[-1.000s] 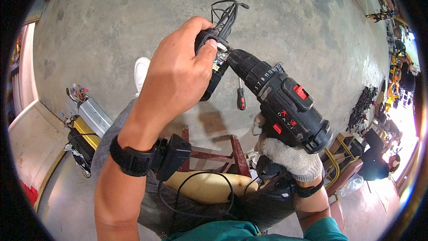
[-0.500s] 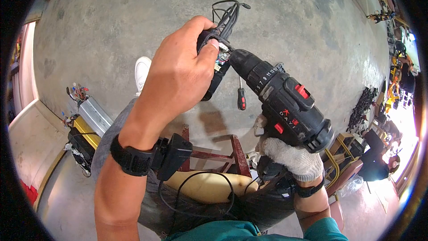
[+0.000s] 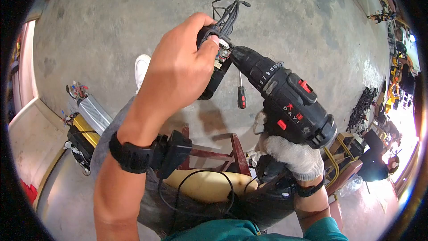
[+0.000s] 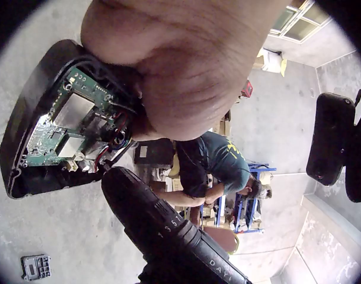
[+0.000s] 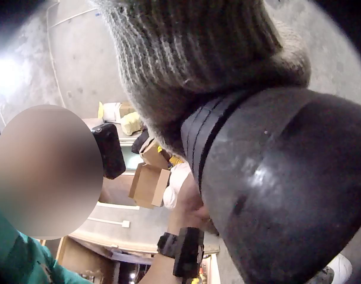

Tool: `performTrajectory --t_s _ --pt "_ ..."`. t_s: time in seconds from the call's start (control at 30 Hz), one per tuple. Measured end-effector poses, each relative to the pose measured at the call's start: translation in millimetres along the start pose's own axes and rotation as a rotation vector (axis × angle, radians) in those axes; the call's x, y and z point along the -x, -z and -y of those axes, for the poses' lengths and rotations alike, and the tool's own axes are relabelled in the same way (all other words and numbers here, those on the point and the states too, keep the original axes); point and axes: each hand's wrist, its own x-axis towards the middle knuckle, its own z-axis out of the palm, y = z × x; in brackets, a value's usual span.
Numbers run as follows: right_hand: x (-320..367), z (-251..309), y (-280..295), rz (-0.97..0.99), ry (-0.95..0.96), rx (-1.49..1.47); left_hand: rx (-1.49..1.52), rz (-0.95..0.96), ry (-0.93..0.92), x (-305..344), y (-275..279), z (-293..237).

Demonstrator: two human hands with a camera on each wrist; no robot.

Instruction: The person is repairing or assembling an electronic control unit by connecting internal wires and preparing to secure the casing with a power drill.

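Note:
My bare left hand (image 3: 183,64) grips a black housing (image 3: 213,85), thumb at its upper edge. In the left wrist view the housing (image 4: 25,112) is uncovered, showing a green circuit board (image 4: 53,141) and thin wires. Bundled black cables (image 3: 228,18) stick out past its top. My right hand (image 3: 292,154), in a knitted glove, holds a black power drill (image 3: 290,105) by its handle. The drill's nose (image 4: 118,180) is at the housing's edge beside the wires; whether it touches is unclear. In the right wrist view the glove (image 5: 198,53) wraps the drill (image 5: 281,183).
A screwdriver (image 3: 241,96) lies on the concrete floor (image 3: 285,27). Below the hands is a dark red stool frame (image 3: 238,154). A silver case (image 3: 94,115) stands at the left, a dark pile (image 3: 363,107) at the right. A small grey part (image 4: 36,267) lies on the floor.
The drill's body has shifted slightly right, its nose staying close to the housing. My left hand and the housing have moved up a little.

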Motion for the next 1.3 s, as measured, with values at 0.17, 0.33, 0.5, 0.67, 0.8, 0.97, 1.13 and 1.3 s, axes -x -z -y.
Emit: performTrajectory --t_s 0.17,0.33,0.5,0.67,0.8,0.97,1.13,1.3 --pt "3.4 -7.6 9.0 0.069 -0.069 -0.132 -0.006 0.015 -0.001 -2.9 0.1 6.0" --pt "2.1 1.3 9.2 0.089 -0.09 -0.11 -0.01 0.088 0.036 -6.4 2.5 3.5" --pt "-1.0 -12.0 7.4 0.015 0.051 -0.167 -0.028 0.111 0.063 -9.1 0.9 3.0" --pt "-1.1 -0.1 3.4 0.044 0.12 0.138 0.106 0.057 -0.008 -3.8 -10.0 16.6" --pt "-2.0 -10.5 2.3 -0.015 0.4 0.482 0.332 0.05 0.072 -0.5 -10.9 21.9" --pt "3.7 -1.5 8.2 0.044 0.361 0.389 0.551 0.116 0.182 -1.5 -8.2 16.4" --pt "7.7 7.3 7.3 -0.008 0.132 -0.034 0.683 0.064 0.206 2.9 -19.4 7.7" --pt "-1.2 9.2 10.9 -0.096 -0.022 0.005 0.731 0.029 0.24 1.1 -27.2 2.2"
